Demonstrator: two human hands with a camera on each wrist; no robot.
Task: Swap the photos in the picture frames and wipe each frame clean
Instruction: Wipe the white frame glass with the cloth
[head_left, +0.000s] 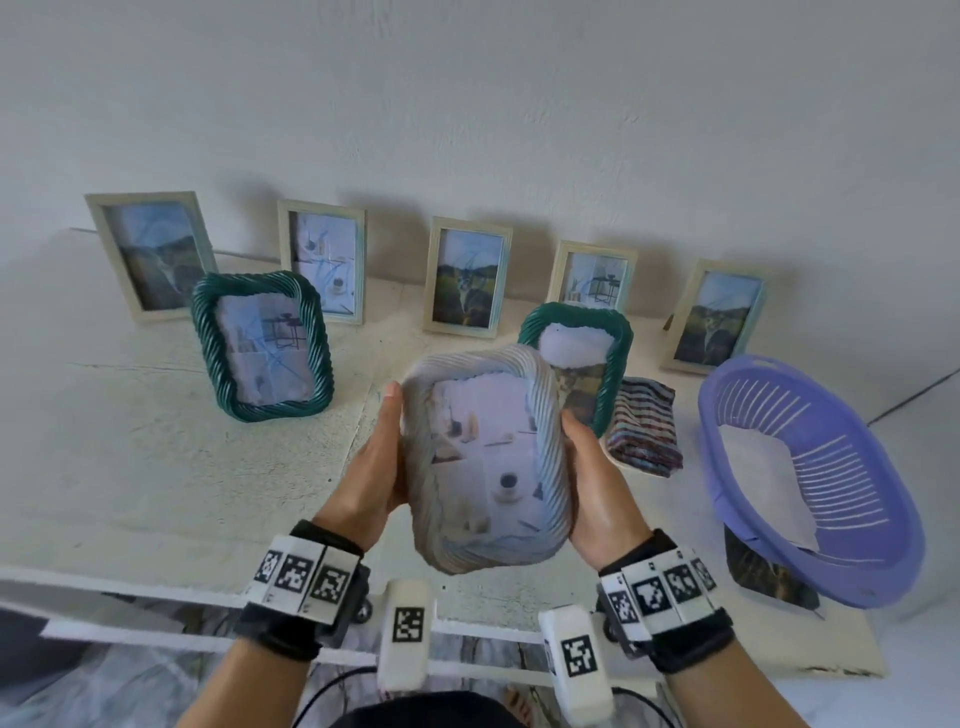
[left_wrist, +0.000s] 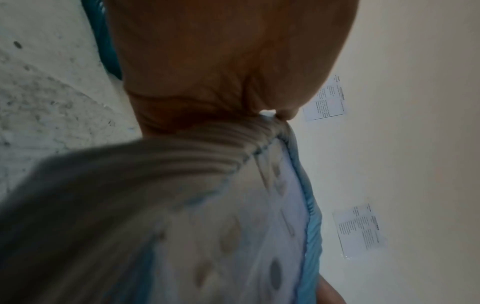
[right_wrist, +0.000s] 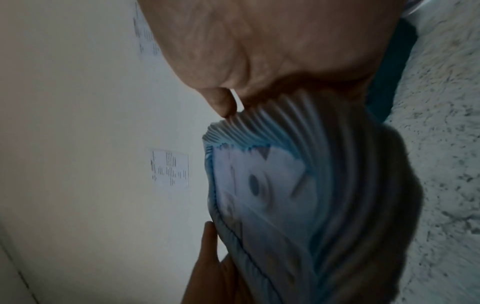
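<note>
A pale ribbed frame (head_left: 483, 462) with a still-life photo of a cup is held above the table, face up toward me. My left hand (head_left: 371, 467) grips its left edge and my right hand (head_left: 592, 483) grips its right edge. In the left wrist view the palm (left_wrist: 221, 61) presses the frame's ribbed rim (left_wrist: 182, 156). In the right wrist view the thumb (right_wrist: 221, 100) lies on the rim (right_wrist: 272, 127). Two green rope-pattern frames stand on the table: one (head_left: 262, 343) at the left and one (head_left: 582, 353) just behind the held frame. A folded striped cloth (head_left: 647, 426) lies to the right.
Several pale rectangular frames (head_left: 467, 278) lean along the wall at the back of the white table (head_left: 156, 467). A purple slotted basket (head_left: 810, 478) with white paper inside sits at the right, with a dark photo (head_left: 769, 577) under it. Printed sheets (left_wrist: 358, 228) hang on the wall.
</note>
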